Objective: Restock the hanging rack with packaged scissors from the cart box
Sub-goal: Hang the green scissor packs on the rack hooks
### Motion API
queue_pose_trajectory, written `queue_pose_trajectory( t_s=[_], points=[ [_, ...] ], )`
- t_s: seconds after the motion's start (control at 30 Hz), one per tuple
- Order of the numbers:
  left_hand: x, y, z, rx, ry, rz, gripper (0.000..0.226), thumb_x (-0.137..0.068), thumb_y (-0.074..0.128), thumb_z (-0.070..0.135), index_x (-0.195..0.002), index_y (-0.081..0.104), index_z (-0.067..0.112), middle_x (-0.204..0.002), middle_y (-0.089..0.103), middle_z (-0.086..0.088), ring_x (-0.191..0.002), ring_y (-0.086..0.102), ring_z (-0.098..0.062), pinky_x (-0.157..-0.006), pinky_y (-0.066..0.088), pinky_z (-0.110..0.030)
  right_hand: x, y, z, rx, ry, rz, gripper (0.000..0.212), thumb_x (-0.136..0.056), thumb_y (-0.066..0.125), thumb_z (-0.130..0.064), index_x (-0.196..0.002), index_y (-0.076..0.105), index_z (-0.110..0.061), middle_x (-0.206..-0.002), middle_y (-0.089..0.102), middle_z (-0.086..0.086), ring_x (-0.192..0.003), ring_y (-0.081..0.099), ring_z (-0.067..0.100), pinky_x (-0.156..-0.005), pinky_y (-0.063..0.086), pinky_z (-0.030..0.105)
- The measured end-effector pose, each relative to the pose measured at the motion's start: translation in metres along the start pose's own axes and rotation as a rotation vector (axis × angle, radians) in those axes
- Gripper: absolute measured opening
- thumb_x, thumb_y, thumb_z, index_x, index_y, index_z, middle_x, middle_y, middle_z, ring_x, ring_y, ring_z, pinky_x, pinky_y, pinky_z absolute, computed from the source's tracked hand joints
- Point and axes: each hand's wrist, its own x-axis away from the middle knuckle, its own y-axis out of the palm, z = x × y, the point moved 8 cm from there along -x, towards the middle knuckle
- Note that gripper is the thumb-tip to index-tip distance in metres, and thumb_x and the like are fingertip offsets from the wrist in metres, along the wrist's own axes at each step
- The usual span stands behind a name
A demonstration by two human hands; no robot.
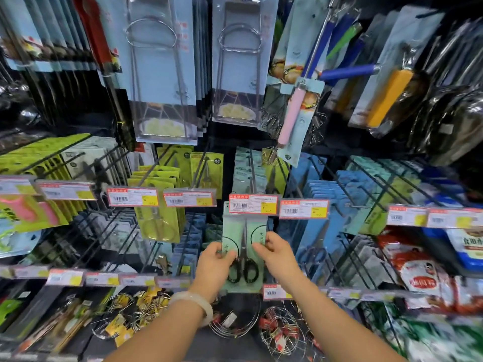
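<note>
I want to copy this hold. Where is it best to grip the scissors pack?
Grip the scissors pack by its flat card edges, left hand and right hand coming from either side; the card hangs upright, with the raised scissors in its middle.

Bright, even store light; wide-angle bending and motion blur at edges, centre fairly sharp.

Shop aisle, price tags [253, 204], hanging packaged utensils [161, 74]
</note>
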Motion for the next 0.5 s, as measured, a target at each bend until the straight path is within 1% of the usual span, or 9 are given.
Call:
queue_pose_trajectory(
  t_s=[0.03,0.1,0.17,0.23,0.3,0.37,0.4,0.43,0.5],
  points=[
    [-0.004,0.004,0.006,-0.003,0.020,-0.015,0.012,-0.088,0.064,0.019,-0.080,0.056,0.017,-0.089,0.067,-0.007,-0.080,0.061,-0.020,-0.077,0.050,-0.035,-0.004,-0.005,-0.004,-0.022,-0.017,0.026,0.006,-0.090,0.057,-0.007,-0.094,0.058,-0.002,-0.082,0.058,0.017,-0.078,0.051,0.017,-0.065,0.041,0.020],
    [-0.013,0.009,0.014,-0.016,0.038,-0.014,0.012,-0.086,0.066,0.023,-0.084,0.061,0.012,-0.090,0.069,-0.009,-0.081,0.063,-0.022,-0.082,0.051,-0.040,-0.011,-0.013,-0.011,-0.052,-0.014,0.072,0.014,-0.092,0.056,-0.009,-0.105,0.058,-0.004,-0.093,0.062,0.016,-0.084,0.057,0.023,-0.075,0.047,0.027],
    [-0.018,0.012,0.017,-0.017,0.032,-0.009,0.008,-0.085,0.067,0.022,-0.082,0.062,0.017,-0.090,0.070,-0.009,-0.085,0.066,-0.026,-0.085,0.054,-0.042,-0.018,-0.015,-0.007,-0.054,0.009,0.100,0.019,-0.093,0.055,-0.011,-0.111,0.056,-0.007,-0.100,0.064,0.014,-0.089,0.061,0.027,-0.083,0.048,0.033],
    [-0.018,0.015,0.016,-0.034,0.034,-0.004,0.007,-0.086,0.067,0.017,-0.081,0.062,0.018,-0.084,0.068,-0.004,-0.082,0.065,-0.023,-0.080,0.053,-0.036,-0.022,-0.014,0.005,-0.019,0.034,0.119,0.010,-0.092,0.055,-0.015,-0.102,0.056,-0.014,-0.102,0.066,0.018,-0.090,0.062,0.030,-0.087,0.050,0.040],
    [-0.018,0.017,0.012,-0.050,0.043,-0.013,0.007,-0.086,0.066,0.014,-0.081,0.061,0.015,-0.077,0.065,0.000,-0.074,0.061,-0.018,-0.070,0.049,-0.029,-0.021,-0.011,0.015,-0.001,0.069,0.118,0.003,-0.091,0.056,-0.018,-0.093,0.055,-0.016,-0.099,0.064,0.025,-0.082,0.058,0.029,-0.085,0.049,0.044],
    [-0.017,0.018,0.006,-0.016,0.031,-0.022,0.007,-0.086,0.066,0.011,-0.081,0.062,0.012,-0.077,0.065,-0.003,-0.074,0.059,-0.019,-0.069,0.047,-0.029,-0.022,-0.010,0.019,0.006,0.082,0.121,0.014,-0.092,0.055,-0.019,-0.100,0.057,-0.007,-0.087,0.059,0.020,-0.079,0.052,0.022,-0.078,0.047,0.039],
    [-0.017,0.018,0.004,0.002,0.024,-0.017,0.006,-0.086,0.066,0.010,-0.082,0.063,0.010,-0.080,0.066,-0.006,-0.075,0.058,-0.020,-0.072,0.047,-0.031,-0.023,-0.009,0.019,0.018,0.080,0.116,0.022,-0.092,0.054,-0.019,-0.106,0.056,-0.003,-0.088,0.058,0.016,-0.080,0.053,0.023,-0.079,0.046,0.037],
    [-0.018,0.018,0.003,0.008,0.016,-0.012,0.004,-0.086,0.066,0.010,-0.084,0.063,0.009,-0.082,0.066,-0.008,-0.076,0.058,-0.020,-0.074,0.048,-0.033,-0.024,-0.007,0.019,0.041,0.076,0.115,0.028,-0.092,0.054,-0.021,-0.112,0.055,-0.002,-0.093,0.060,0.014,-0.085,0.056,0.024,-0.084,0.046,0.038],
    [-0.020,0.017,0.002,0.031,0.004,0.002,0.004,-0.086,0.066,0.011,-0.086,0.064,0.008,-0.083,0.066,-0.009,-0.075,0.058,-0.020,-0.077,0.048,-0.035,-0.026,-0.006,0.016,0.065,0.076,0.129,0.039,-0.092,0.054,-0.025,-0.125,0.051,-0.004,-0.114,0.062,0.013,-0.103,0.059,0.025,-0.096,0.047,0.041]
  ],
)
